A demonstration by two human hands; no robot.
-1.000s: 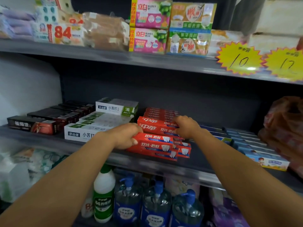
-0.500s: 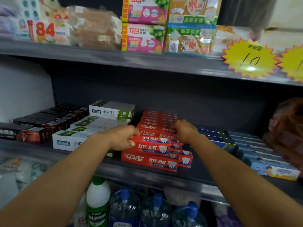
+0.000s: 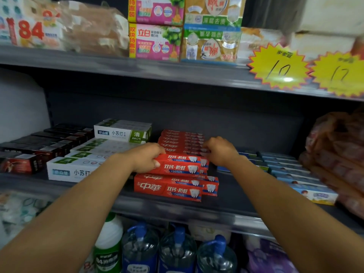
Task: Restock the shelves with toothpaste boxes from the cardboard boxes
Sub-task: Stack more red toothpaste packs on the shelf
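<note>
Person is reaching both arms into the middle shelf (image 3: 177,211). Left hand (image 3: 144,160) is curling fingers around the left end of two red toothpaste boxes (image 3: 177,164), thumb lying on the front face; the gripped boxes are sitting on top of another red box (image 3: 167,187) at the shelf's front edge. Right hand (image 3: 221,151) is resting at the right end of the red stack (image 3: 182,137) further back, fingers bent down over the box ends; whether it is really pinching a box is hard to tell. White-and-green toothpaste boxes (image 3: 78,170) are lying just left of the red ones, black boxes (image 3: 35,152) further left, blue boxes (image 3: 299,178) to the right. Yellow price stars (image 3: 278,66) are hanging on the upper shelf edge. Pump bottles (image 3: 178,249) are standing on the shelf below.
</note>
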